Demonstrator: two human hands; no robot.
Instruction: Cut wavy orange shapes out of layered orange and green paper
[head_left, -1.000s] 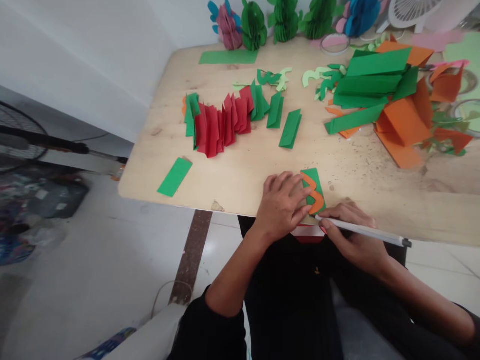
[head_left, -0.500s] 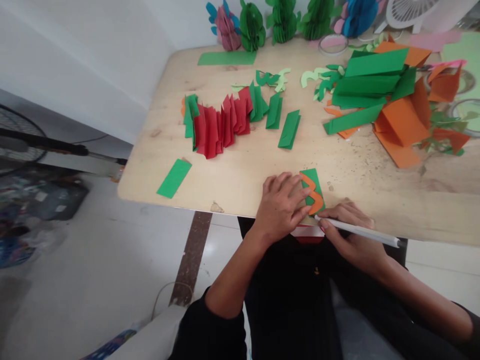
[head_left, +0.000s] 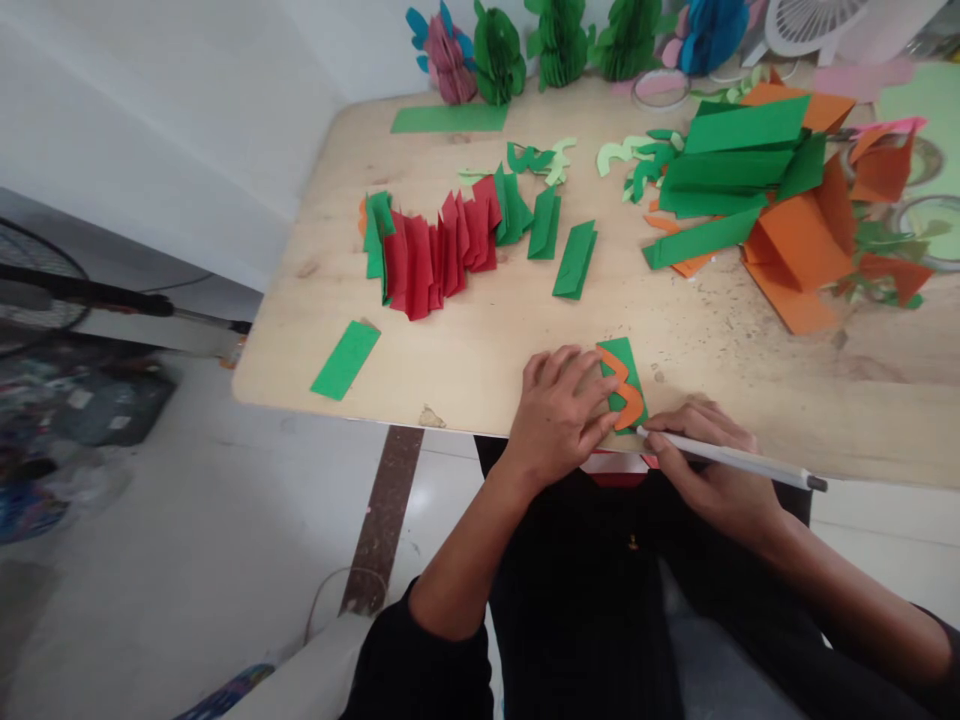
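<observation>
My left hand (head_left: 561, 408) lies with its fingers stretched out, pressing on an orange wavy paper shape (head_left: 631, 404) near the table's front edge. Beneath that shape is a green paper rectangle (head_left: 621, 350), partly covered by the orange piece and my fingers. Closed around a white pen (head_left: 739, 458), my right hand (head_left: 709, 455) rests at the table edge. The pen's tip is beside the lower right corner of the green paper, and its dark end points right. A loose green paper piece (head_left: 346, 360) lies further left.
Folded red papers (head_left: 427, 255) stand in a row with green folded pieces (head_left: 575, 260) to their right. Green strips (head_left: 739, 160) and orange folded papers (head_left: 802, 245) are heaped at the right. Honeycomb paper figures (head_left: 562, 45) and a white fan (head_left: 814, 25) line the back.
The pen and my right hand have shifted slightly right along the paper's bottom edge. My left hand keeps its place on the orange shape.
</observation>
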